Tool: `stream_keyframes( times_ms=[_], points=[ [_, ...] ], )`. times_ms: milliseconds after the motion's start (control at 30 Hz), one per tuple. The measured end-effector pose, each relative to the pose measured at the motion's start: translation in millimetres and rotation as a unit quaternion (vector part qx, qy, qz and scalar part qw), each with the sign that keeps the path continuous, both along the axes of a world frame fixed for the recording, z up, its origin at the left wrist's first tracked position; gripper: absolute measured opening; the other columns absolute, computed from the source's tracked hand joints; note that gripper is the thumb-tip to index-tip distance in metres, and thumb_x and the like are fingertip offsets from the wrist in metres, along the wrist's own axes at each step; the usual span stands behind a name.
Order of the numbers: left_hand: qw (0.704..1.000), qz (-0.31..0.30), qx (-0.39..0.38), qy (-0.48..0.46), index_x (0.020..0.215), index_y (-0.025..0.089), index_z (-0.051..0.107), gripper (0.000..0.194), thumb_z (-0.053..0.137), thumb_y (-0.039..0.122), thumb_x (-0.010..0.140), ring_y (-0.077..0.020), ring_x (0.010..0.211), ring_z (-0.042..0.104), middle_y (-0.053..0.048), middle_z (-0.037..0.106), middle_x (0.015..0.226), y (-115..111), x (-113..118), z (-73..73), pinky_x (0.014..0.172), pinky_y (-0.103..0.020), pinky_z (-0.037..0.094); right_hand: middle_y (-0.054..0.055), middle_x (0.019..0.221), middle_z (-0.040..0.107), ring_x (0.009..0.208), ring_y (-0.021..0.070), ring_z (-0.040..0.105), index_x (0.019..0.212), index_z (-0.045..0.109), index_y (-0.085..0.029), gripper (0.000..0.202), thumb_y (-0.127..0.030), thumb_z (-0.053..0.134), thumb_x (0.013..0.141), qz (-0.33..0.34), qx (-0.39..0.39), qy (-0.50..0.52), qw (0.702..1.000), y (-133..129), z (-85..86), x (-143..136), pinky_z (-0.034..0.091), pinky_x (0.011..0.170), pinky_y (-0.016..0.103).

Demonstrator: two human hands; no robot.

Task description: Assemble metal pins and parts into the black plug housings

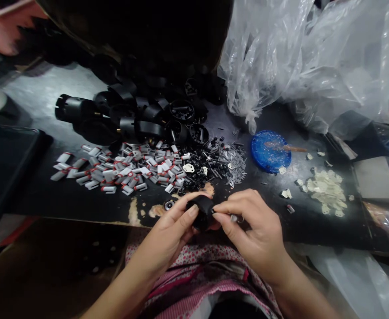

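Note:
A round black plastic housing is held at the table's front edge by my left hand, its fingers and thumb wrapped round the left side. My right hand pinches a tiny dark part at the housing's right rim. A small silvery piece shows between the curled fingers of that hand. Just beyond the hands lie black springs and small black parts, with a heap of thin grey pins beside them. Grey-white cylinders with red bands spread out to the left.
Many black housings are piled at the back left. A blue lid with a brown stick stands right of the pins. Cream plastic pieces lie farther right. Clear plastic bags fill the back right; a dark tray is at left.

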State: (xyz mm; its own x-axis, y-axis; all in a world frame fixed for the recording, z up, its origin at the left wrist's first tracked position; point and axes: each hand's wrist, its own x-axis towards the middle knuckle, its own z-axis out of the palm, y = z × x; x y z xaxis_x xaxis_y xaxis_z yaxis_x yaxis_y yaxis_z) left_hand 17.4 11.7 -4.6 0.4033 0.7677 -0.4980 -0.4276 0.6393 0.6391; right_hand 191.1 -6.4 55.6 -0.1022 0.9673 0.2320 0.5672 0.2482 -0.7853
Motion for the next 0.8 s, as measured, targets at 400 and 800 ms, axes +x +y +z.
stream_keyframes(
  times_ms=[400, 800],
  points=[
    [0.997, 0.061, 0.009, 0.038, 0.099, 0.029, 0.074, 0.016, 0.071, 0.036, 0.085, -0.0157, 0.086, 0.071, -0.001, 0.074, 0.099, 1.1, 2.6, 9.3, 0.075, -0.022, 0.058, 0.004, 0.112, 0.063, 0.102, 0.0146, 0.061, 0.115, 0.058, -0.019, 0.028, -0.009, 0.060, 0.089, 0.072, -0.143, -0.084, 0.984, 2.2, 18.3, 11.9, 0.047, 0.087, 0.029],
    [0.909, -0.060, 0.308, 0.275, 0.106, 0.032, 0.074, 0.022, 0.067, 0.028, 0.086, -0.0261, 0.108, 0.067, -0.003, 0.077, 0.107, 3.0, -21.4, 5.8, 0.099, -0.040, 0.049, 0.002, 0.089, 0.072, 0.080, 0.0147, 0.065, 0.104, 0.067, -0.021, 0.028, -0.037, 0.045, 0.101, 0.159, -0.348, 0.002, 0.924, 3.7, 32.2, 28.6, 0.049, 0.075, 0.028]
  ],
)
